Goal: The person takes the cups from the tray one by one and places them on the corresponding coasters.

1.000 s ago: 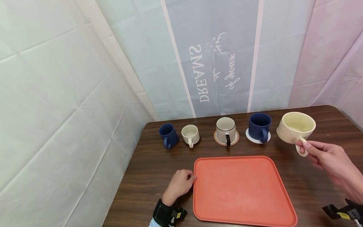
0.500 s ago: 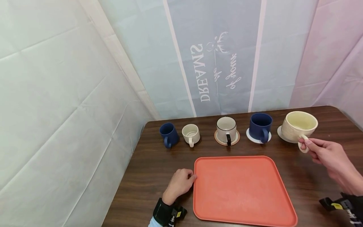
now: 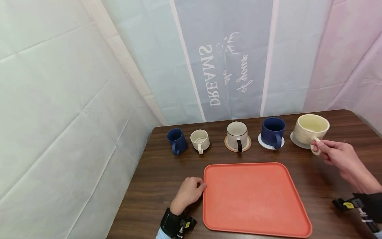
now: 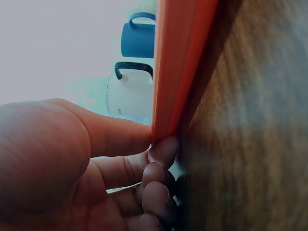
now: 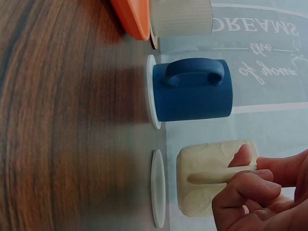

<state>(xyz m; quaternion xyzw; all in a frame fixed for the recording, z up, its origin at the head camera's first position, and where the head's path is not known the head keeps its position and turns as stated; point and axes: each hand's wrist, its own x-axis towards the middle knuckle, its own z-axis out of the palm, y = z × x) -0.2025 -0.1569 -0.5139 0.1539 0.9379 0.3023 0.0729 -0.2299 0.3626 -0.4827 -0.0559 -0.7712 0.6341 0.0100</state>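
Note:
My right hand (image 3: 343, 157) pinches the handle of a wide pale yellow mug (image 3: 308, 134), which is upright. In the right wrist view a narrow gap shows between the mug's base and a pale round coaster (image 5: 158, 188) beneath it. A dark blue mug (image 3: 271, 131) stands on a white coaster (image 3: 265, 144) just to its left. At the left edge of the orange-red tray (image 3: 256, 199), my left hand (image 3: 188, 192) grips the rim. The left wrist view shows its thumb on the rim, with fingertips tucked at the tray's underside.
A white mug with a black handle (image 3: 235, 134) stands on a brown-edged coaster (image 3: 229, 147). Further left, a small cream cup (image 3: 200, 138) and another blue mug (image 3: 176, 140) sit directly on the wooden table (image 3: 149, 186). Hanging cloth (image 3: 232, 103) borders the table's back.
The right hand's pale yellow mug has shifted slightly right, then back left and a little away. Its coaster, hidden before, now shows below it. The left hand stays at the tray.

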